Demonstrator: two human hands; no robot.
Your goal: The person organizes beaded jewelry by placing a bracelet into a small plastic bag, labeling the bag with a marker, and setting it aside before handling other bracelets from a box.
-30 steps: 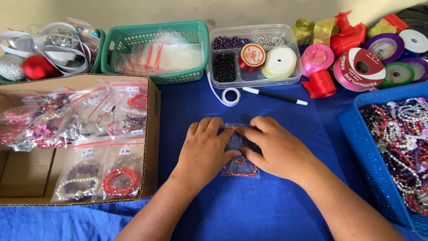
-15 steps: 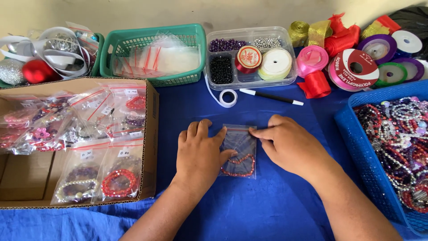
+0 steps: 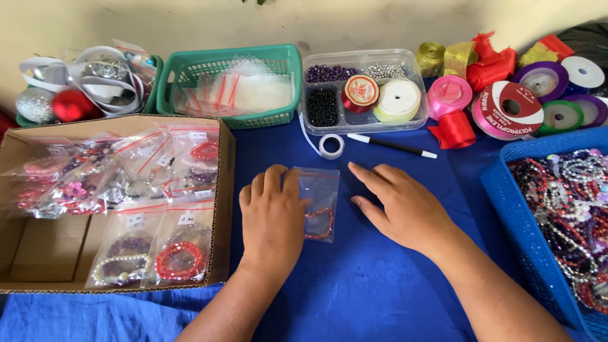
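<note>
Both hands lie flat, fingers spread, gripping nothing: left hand (image 3: 273, 218) presses the small clear bag (image 3: 318, 202) near the middle of the blue tablecloth (image 3: 380, 278); right hand (image 3: 405, 206) rests just beside it. Red bracelet (image 3: 320, 223) already sits inside (seal apparently closed). Cardboard box (image 3: 223, 190) at the left edge holds finished bags; this one is not yet among them.

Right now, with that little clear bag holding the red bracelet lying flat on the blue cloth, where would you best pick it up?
Probably by the small clear bag's free right edge, coming from the right. The left hand covers its left side, while the right hand lies just clear of it. The bag lies flat, so pinch near the empty top corner, away from the red bracelet.
</note>
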